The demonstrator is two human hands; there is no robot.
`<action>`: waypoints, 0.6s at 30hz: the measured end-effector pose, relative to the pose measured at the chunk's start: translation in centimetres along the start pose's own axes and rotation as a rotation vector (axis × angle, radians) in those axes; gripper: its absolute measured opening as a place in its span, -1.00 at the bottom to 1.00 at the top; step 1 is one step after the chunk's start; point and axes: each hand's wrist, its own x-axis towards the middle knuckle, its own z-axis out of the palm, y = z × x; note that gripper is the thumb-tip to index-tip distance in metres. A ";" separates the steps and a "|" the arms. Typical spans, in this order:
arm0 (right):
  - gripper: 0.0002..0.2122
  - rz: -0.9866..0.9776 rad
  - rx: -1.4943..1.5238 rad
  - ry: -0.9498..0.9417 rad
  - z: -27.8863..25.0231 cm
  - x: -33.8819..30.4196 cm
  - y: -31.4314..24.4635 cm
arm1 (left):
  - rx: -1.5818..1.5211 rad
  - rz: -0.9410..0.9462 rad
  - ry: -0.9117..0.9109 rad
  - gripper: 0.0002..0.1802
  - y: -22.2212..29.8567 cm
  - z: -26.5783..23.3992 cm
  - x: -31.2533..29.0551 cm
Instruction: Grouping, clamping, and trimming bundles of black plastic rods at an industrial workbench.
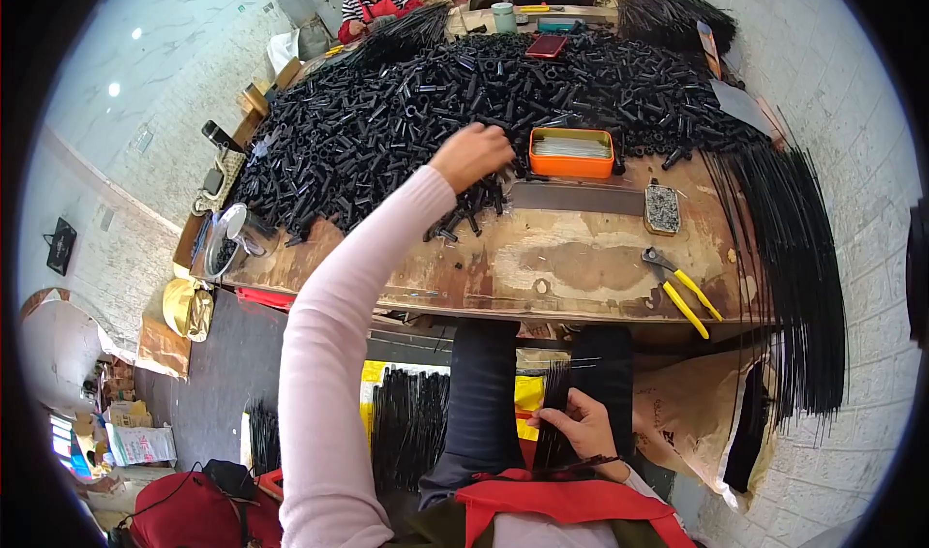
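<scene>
My left hand (474,154) reaches over the near edge of a big heap of short black plastic tubes (387,122). Its fingers are bent and closed; whatever they grip is hidden. Beside it stands an orange box (572,166) filled with thin pale needle-like pieces. Low over my lap, my right hand (584,430) pinches a bundle of thin black rods (554,403), with the thumb and fingers pressed against its side. A few pale thin lines stick out near the bundle's top.
Yellow-handled pliers (680,292), a small tin (662,207) and a grey metal strip (576,198) lie on the wooden table (571,258). Long black rods (789,277) hang over its right edge. A red phone (547,46) rests on the heap. A person (373,1) sits across.
</scene>
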 end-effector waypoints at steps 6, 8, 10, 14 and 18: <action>-0.82 0.012 0.019 0.034 0.9 -0.8 -0.3 | -1.250 -0.856 0.172 -0.85 0.7 -0.6 -1.1; -0.82 0.025 0.029 0.029 1.1 -0.5 -0.5 | -1.117 -0.820 0.168 -0.71 2.2 0.6 0.2; -0.82 0.023 0.023 0.028 0.8 -0.2 -0.5 | -0.874 -0.726 0.211 -0.54 3.9 1.8 1.6; -0.82 0.014 0.008 0.018 0.9 -0.1 -0.7 | -0.735 -0.637 0.259 -0.67 3.6 4.2 2.2; -0.83 -0.004 0.004 0.018 1.2 -0.2 -0.2 | -0.835 -0.745 0.316 -0.72 2.4 1.2 0.8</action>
